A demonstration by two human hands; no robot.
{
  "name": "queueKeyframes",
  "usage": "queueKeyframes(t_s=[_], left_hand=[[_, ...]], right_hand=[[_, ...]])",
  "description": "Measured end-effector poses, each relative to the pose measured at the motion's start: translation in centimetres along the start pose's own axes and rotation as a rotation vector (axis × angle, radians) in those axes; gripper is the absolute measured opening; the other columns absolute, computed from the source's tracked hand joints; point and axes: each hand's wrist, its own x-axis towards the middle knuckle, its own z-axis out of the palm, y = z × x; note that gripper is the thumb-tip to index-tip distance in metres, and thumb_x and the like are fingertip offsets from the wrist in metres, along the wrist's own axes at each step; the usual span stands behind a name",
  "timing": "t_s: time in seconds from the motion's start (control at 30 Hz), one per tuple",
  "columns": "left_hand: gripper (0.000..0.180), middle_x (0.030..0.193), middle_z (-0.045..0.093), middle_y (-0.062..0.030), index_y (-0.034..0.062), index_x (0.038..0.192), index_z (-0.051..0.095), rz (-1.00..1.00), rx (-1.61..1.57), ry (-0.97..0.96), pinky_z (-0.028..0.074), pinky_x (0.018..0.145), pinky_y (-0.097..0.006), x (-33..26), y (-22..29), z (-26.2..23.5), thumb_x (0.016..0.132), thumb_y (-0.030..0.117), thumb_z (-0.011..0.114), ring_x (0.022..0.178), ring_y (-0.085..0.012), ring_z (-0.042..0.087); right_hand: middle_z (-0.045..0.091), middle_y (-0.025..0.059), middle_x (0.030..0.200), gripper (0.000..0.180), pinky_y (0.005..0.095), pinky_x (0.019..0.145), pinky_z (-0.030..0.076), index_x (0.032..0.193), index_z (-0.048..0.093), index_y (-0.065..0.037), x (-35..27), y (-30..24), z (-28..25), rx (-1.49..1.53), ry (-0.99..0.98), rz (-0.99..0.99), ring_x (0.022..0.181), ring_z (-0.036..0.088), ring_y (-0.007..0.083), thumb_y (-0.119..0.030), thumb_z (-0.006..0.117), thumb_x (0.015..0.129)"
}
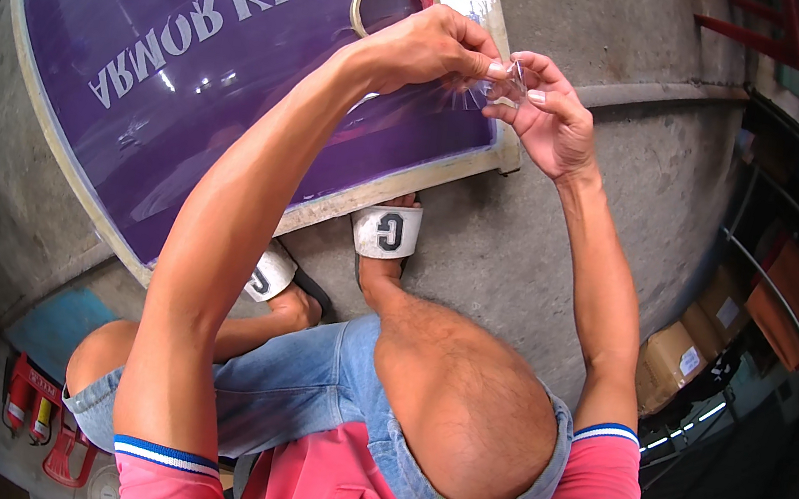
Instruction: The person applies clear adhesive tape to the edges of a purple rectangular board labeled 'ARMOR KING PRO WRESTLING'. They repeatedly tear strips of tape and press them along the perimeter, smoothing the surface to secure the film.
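A crumpled piece of clear film, which looks like adhesive tape (513, 87), is stretched between my two hands above the right edge of a framed screen. My left hand (441, 50) pinches one side of it between thumb and fingers. On the other side, the thumb and curled fingers of my right hand (556, 119) hold it. Just behind my left wrist, a tape roll (357, 8) with a pale rim and reddish inside rests on the screen. The screen's shiny purple sheet (169, 123) carries large pale lettering and sits within a light-coloured frame (350, 205).
Grey concrete floor (628, 199) surrounds the frame. My feet, in white-strapped slides (388, 231), are at its near edge. Cardboard boxes (672, 364) and a metal rack stand at right. Red fire extinguishers (18, 401) stand at lower left; a red stand (785, 43) is at upper right.
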Motion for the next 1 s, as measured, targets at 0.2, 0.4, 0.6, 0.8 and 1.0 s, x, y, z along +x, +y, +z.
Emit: queueKeyframes(t_s=[0.2,0.4,0.6,0.8,1.0], left_hand=[[0.021,0.067,0.059,0.0012,0.0022,0.087,0.074,0.021,0.004,-0.014,0.039,0.057,-0.023,0.1,-0.2,-0.1,0.091,0.023,0.073,0.062,-0.0059,0.049],[0.02,0.067,0.059,0.0012,0.0021,0.087,0.074,0.021,-0.004,-0.021,0.039,0.057,-0.023,-0.1,-0.2,-0.3,0.091,0.022,0.073,0.062,-0.0063,0.048],[0.021,0.066,0.059,0.001,0.0019,0.086,0.074,0.031,0.007,-0.002,0.039,0.056,-0.023,-0.1,-0.1,-0.1,0.091,0.022,0.072,0.06,-0.0064,0.047],[0.02,0.064,0.059,0.0011,0.0019,0.085,0.074,0.031,0.019,-0.001,0.038,0.055,-0.023,-0.3,0.3,0.1,0.09,0.022,0.073,0.059,-0.0063,0.048],[0.019,0.064,0.06,0.0008,0.0018,0.085,0.075,0.025,0.077,-0.023,0.038,0.055,-0.023,-0.4,0.4,0.5,0.088,0.02,0.075,0.059,-0.0063,0.049]], right_hand=[[0.061,0.0124,0.116,0.021,0.0363,0.08,0.057,0.111,0.062,-0.001,0.7,1.4,-0.9,0.034,0.005,-0.161,0.102,0.063,0.0229,-0.001,0.057,0.091],[0.064,0.0104,0.111,0.014,0.0316,0.074,0.056,0.104,0.065,-0.003,1.6,2.6,-0.3,0.11,0.042,-0.227,0.088,0.065,0.0172,-0.003,0.065,0.09],[0.067,0.0088,0.103,0.011,0.0292,0.07,0.055,0.101,0.064,-0.004,1.7,2.4,0.0,0.054,0.111,-0.235,0.082,0.065,0.0159,-0.004,0.066,0.09],[0.066,0.0087,0.099,0.027,0.0272,0.073,0.052,0.116,0.052,-0.003,1.2,0.7,0.7,-0.108,0.063,-0.151,0.084,0.063,0.0143,-0.007,0.064,0.093],[0.063,0.0062,0.091,0.042,0.0239,0.069,0.046,0.127,0.04,-0.002,0.4,-2.3,1.5,-0.465,0.0,0.022,0.078,0.058,0.0105,-0.011,0.062,0.093]])
